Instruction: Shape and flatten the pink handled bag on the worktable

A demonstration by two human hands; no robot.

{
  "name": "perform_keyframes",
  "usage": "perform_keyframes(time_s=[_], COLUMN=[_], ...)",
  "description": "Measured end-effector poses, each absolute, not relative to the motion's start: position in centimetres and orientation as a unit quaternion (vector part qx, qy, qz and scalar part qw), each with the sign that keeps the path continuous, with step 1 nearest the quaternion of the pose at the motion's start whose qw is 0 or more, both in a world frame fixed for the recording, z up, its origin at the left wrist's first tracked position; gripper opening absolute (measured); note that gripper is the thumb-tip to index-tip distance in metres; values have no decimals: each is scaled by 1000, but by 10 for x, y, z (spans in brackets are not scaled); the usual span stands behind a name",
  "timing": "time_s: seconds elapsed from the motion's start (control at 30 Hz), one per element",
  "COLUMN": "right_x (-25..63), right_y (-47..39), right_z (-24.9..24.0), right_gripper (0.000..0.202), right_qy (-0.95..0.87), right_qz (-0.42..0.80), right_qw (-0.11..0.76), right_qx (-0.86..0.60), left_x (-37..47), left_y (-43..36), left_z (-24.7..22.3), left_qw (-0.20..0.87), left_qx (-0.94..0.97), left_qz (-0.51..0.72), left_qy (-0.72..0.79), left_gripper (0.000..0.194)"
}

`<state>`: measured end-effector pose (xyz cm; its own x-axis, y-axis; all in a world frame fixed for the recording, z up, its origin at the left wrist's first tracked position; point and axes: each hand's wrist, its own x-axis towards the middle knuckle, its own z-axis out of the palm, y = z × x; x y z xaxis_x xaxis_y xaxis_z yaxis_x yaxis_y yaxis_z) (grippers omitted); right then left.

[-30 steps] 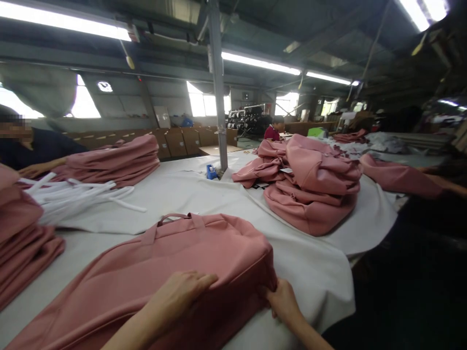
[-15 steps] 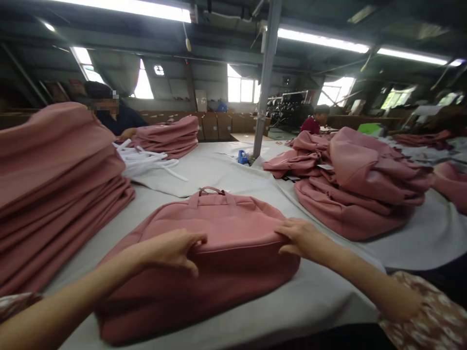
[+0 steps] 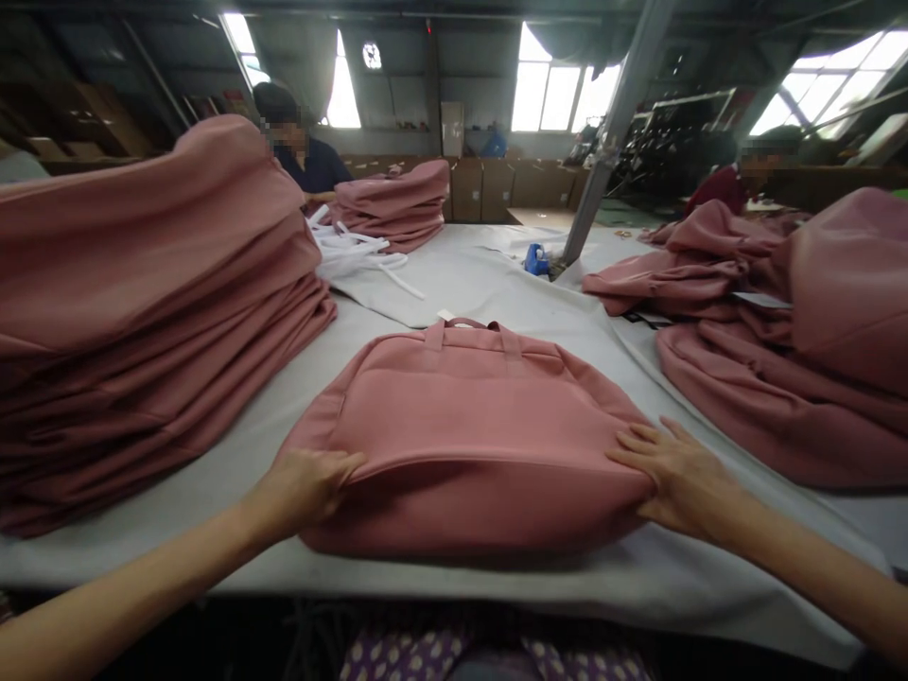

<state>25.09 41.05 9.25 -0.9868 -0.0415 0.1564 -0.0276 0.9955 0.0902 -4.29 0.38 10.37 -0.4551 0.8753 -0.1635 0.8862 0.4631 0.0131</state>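
Note:
A pink handbag point(image 3: 475, 416) lies on the white-covered table in front of me, its two handles point(image 3: 464, 323) at the far side. Its bottom seam stretches across the near side between my hands. At the left end, my left hand point(image 3: 305, 487) pinches the bag's fabric along that seam. My right hand point(image 3: 677, 473) grips the right bottom corner, fingers on top and thumb lower down. The fingertips of my left hand are partly hidden in the fabric.
A tall stack of pink bags point(image 3: 163, 312) stands on the left, with white strips point(image 3: 361, 248) and a smaller pink stack point(image 3: 397, 203) behind. More pink bags point(image 3: 766, 378) are heaped right. A blue tape dispenser point(image 3: 536, 259) sits by a metal post point(image 3: 602, 161). Two co-workers sit beyond.
My left hand has moved from the middle of the seam to its left end and closed on the fabric. The bag now lies squarer to me, its seam pulled straighter. The view has tilted down.

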Motion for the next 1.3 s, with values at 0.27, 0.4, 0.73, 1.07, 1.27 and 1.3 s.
perform_keyframes(time_s=[0.27, 0.4, 0.73, 1.07, 1.27, 1.3], right_x=[216, 200, 151, 172, 222, 226], right_y=[415, 400, 368, 341, 358, 362], right_z=[75, 114, 136, 98, -4, -12], right_gripper=[27, 27, 24, 57, 56, 58], right_qy=[-988, -998, -991, -999, -973, -971], right_qz=[-83, -47, 83, 34, -36, -34], right_qw=[111, 17, -104, -22, 196, 208], right_qx=[-64, -45, -33, 16, 114, 116], left_x=[-74, -75, -2, -17, -17, -16], left_y=[33, 33, 51, 108, 99, 95], left_z=[72, 66, 75, 4, -14, -16], left_qw=[-81, -91, -67, 142, 182, 186], left_qx=[460, 445, 843, 810, 781, 767], left_qz=[-115, -114, -10, 92, 69, 65], left_qy=[877, 883, 534, 561, 594, 610], left_gripper=[33, 29, 52, 76, 78, 77])
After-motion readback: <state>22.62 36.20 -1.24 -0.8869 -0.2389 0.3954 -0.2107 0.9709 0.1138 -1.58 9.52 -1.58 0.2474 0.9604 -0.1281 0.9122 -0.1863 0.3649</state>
